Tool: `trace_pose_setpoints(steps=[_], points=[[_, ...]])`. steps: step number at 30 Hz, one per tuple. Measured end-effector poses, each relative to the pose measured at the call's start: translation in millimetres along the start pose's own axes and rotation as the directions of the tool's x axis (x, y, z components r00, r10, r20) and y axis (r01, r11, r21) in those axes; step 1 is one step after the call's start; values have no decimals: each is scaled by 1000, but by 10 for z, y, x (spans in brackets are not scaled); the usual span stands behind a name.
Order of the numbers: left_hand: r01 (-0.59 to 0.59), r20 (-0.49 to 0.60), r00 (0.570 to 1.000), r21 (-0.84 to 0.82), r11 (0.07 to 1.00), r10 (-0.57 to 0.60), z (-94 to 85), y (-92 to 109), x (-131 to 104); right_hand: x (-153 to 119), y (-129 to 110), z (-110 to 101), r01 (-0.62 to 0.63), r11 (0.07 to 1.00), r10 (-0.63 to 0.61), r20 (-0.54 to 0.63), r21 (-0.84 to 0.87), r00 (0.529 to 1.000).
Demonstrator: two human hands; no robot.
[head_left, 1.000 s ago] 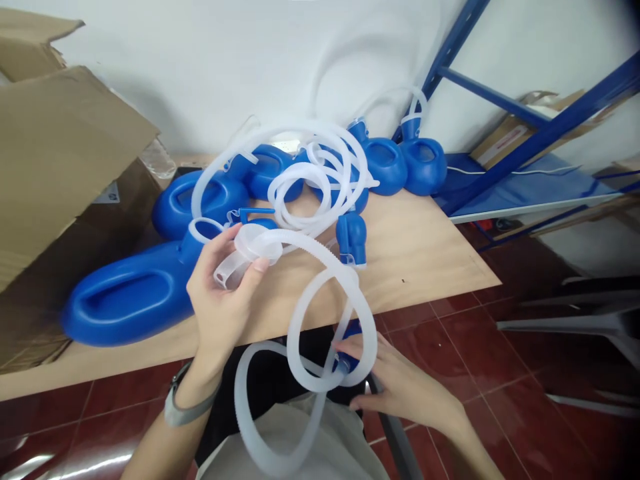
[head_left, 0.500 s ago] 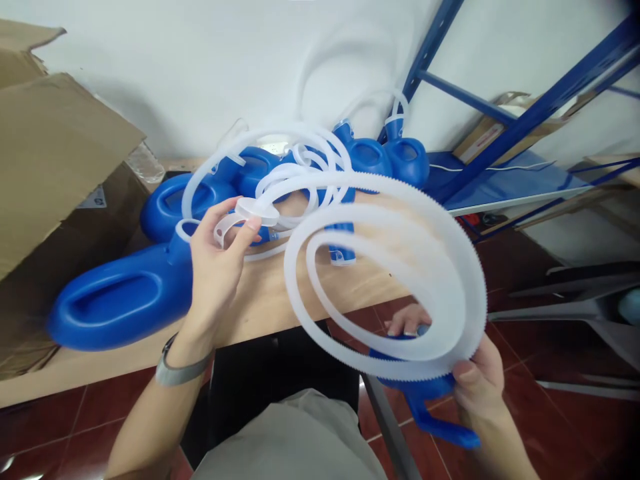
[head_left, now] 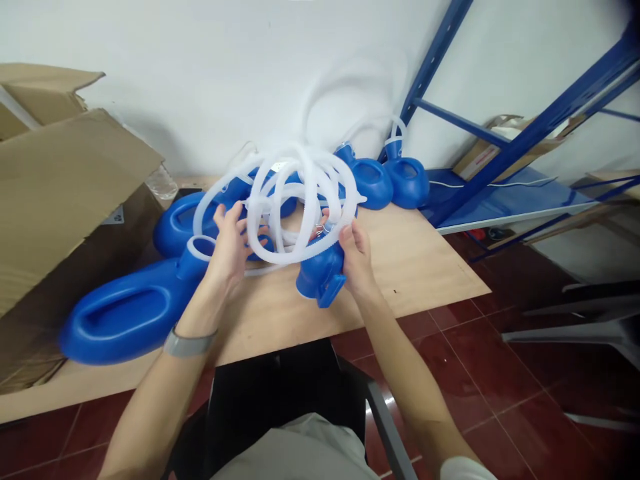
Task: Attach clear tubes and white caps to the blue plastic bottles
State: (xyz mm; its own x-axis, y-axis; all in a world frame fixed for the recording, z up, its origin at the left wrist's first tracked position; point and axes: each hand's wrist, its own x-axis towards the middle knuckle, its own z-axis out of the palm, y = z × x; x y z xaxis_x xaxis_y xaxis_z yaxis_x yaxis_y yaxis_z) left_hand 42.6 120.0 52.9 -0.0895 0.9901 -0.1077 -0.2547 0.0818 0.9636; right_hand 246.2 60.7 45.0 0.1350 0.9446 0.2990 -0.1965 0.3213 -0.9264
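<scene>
A coiled translucent hose (head_left: pixel 309 200) hangs between my hands over the table. My right hand (head_left: pixel 354 250) grips the coil's right side together with a blue plastic piece (head_left: pixel 320 273) that has a rounded body and a flat tab. My left hand (head_left: pixel 231 243) is at the coil's left side, its fingers spread around the hose end; the coil partly hides the fingertips. Just left of that hand, a blue bottle (head_left: pixel 120 320) with a moulded handle lies on its side, its neck open and uncapped.
More blue bottles (head_left: pixel 373 183) with hoses stand along the wall on the wooden table (head_left: pixel 400 267). A cardboard box (head_left: pixel 90 180) is at the left. A blue metal shelf (head_left: pixel 495 197) holds a carton (head_left: pixel 480 157) at the right. A grey chair armrest (head_left: pixel 385 427) is below.
My right hand has moved left and up over the table with the hose and blue piece. The coil has drawn together into smaller loops. My left fingers have spread.
</scene>
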Motion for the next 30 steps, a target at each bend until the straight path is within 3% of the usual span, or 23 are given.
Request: trace_pose_setpoints(steps=[3, 5, 8, 10, 13, 15, 17, 20, 22, 23, 27, 30], points=[[-67, -11, 998, 97, 993, 68, -126, -119, -258, -48, 155, 27, -52, 999, 52, -58, 2, 997], [-244, 25, 969, 277, 929, 247, -180, -228, -506, -119, 222, 43, -68, 998, 66, -97, -16, 993], [-534, 213, 841, 475, 700, 497, -217, -393, -874, -247, 328, 98, -66, 998, 65, -111, -5, 992], [-641, 334, 753, 567, 516, 568, -228, -476, -1040, -350, 431, 153, -58, 998, 60, -110, 20, 992], [-694, 405, 661, 651, 308, 632, -265, -549, -1132, -530, 614, 226, -64, 996, 70, -101, 57, 992], [-680, 375, 628, 691, 246, 681, -312, -578, -1130, -649, 725, 251, -89, 993, 95, -74, 82, 993], [-630, 263, 639, 719, 294, 723, -368, -601, -1121, -749, 806, 262, -115, 988, 121, -51, 105, 991], [-506, 76, 774, 671, 542, 629, -438, -607, -1110, -844, 860, 278, -144, 981, 153, -63, 132, 986], [-462, 145, 862, 618, 635, 486, -458, -563, -1089, -885, 858, 292, -163, 976, 176, -79, 141, 981], [-470, 231, 877, 596, 651, 422, -458, -525, -1070, -906, 850, 297, -174, 974, 187, -83, 142, 979], [-479, 518, 829, 467, 743, 210, -392, -332, -920, -999, 802, 286, -220, 969, 227, -55, 114, 972], [-393, 561, 821, 425, 816, 104, -287, -223, -768, -1053, 738, 254, -252, 965, 252, 2, 70, 968]])
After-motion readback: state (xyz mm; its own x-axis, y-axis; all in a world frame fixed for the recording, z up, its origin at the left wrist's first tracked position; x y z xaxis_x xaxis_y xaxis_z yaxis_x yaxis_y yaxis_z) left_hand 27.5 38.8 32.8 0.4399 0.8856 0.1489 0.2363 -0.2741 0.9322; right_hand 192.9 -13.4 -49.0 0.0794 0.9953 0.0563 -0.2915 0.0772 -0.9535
